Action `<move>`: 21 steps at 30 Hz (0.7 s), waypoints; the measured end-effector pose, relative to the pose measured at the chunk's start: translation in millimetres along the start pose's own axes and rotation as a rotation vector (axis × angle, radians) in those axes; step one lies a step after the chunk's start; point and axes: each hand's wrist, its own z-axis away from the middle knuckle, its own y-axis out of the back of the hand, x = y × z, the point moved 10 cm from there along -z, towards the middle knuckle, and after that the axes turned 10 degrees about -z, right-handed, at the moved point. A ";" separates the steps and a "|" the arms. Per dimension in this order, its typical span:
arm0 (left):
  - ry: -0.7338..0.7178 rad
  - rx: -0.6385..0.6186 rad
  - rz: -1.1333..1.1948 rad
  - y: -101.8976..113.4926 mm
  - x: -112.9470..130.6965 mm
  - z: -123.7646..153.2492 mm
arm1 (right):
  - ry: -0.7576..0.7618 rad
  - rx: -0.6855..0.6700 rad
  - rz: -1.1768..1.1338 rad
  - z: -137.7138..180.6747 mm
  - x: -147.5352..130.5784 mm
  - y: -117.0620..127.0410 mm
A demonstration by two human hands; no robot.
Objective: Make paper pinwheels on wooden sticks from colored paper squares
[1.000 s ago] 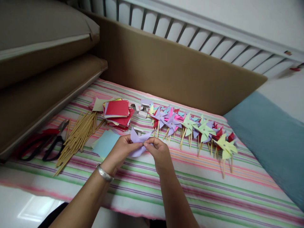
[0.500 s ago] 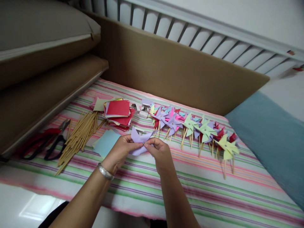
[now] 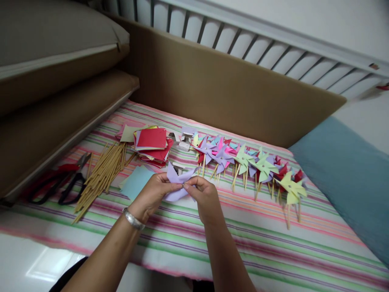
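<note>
A lilac paper pinwheel [image 3: 176, 178] is held over the striped sheet [image 3: 258, 239] between both hands. My left hand [image 3: 152, 194], with a silver bangle at the wrist, pinches the paper from the left. My right hand [image 3: 205, 196] pinches its centre from the right, fingertips meeting the left hand's. A light blue paper square [image 3: 135, 181] lies just left of my left hand. Behind the hands, a row of finished pinwheels on sticks [image 3: 243, 164] in lilac, pink, green and red runs to the right.
A stack of coloured paper squares [image 3: 150, 144] lies at the back left, a bundle of wooden sticks [image 3: 100, 174] left of it, and red and black scissors [image 3: 57, 182] at the far left. Brown padded boards [image 3: 212, 85] and a blue cushion [image 3: 346, 178] border the bed.
Both hands stay pinched on the lilac pinwheel, with only small finger movements at its centre. The view has shifted slightly.
</note>
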 end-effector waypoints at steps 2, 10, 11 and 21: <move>-0.005 -0.004 -0.002 0.6 0.5 0.5 | -0.003 -0.005 -0.005 0.3 0.0 -0.7; -0.014 -0.011 -0.012 1.9 1.0 0.8 | 0.006 -0.011 0.016 0.9 -0.3 -1.5; -0.012 -0.008 -0.014 2.2 0.7 0.8 | 0.006 -0.008 0.019 0.7 0.5 -1.4; 0.003 0.035 -0.027 6.4 0.2 1.0 | 0.041 -0.015 0.006 0.5 -2.9 -5.8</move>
